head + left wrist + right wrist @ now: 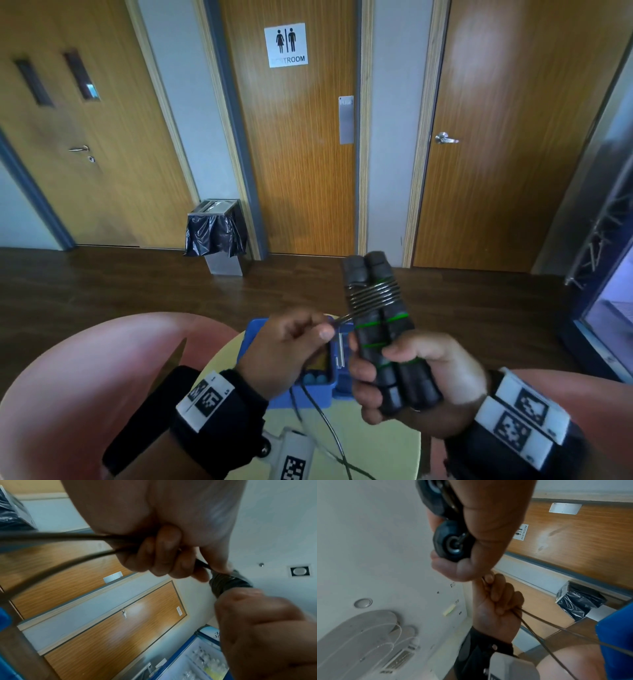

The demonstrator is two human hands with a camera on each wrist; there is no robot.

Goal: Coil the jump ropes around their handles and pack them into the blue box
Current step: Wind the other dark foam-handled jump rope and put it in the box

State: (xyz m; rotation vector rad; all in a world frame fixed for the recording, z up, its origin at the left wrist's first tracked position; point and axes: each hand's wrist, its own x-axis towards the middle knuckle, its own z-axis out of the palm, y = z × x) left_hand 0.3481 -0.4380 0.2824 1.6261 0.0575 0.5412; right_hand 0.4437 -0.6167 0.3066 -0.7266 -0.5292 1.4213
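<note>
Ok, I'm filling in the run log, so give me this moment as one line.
phase: coiling | right hand: grips both handles | left hand: pinches rope, several turns wound | blue box: on table, below

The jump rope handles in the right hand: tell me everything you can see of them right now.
The jump rope handles are two black, padded-looking grips with thin green rings, held side by side and tilted slightly left. The right hand grips their lower halves. Several tight turns of dark rope bind both near the top; the left hand pinches the doubled free strand beside them. They are raised above the blue box.
</note>
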